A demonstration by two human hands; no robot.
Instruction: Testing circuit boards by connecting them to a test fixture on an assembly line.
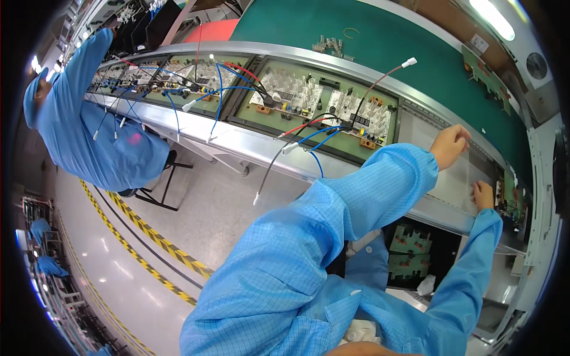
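Observation:
My left hand (449,147) is over the conveyor line (436,178), just right of the nearest framed circuit board (374,115). Its fingers are curled closed, and whatever may be in them does not show. Closer to me and further right, my right hand (483,194) is also closed, with fingers bent. It is beside a green board with components (509,193) at the line's right end; I cannot tell whether it touches that board. The framed board carries white parts, a small display and red, blue and black wires with white connectors (290,148).
More wired boards (202,74) run along the line to the left, where a person in blue (101,118) sits reaching over it. Small metal parts (332,44) lie on the green mat (392,35) behind. Green boards (409,252) sit below the line; another board (487,80) stands back right.

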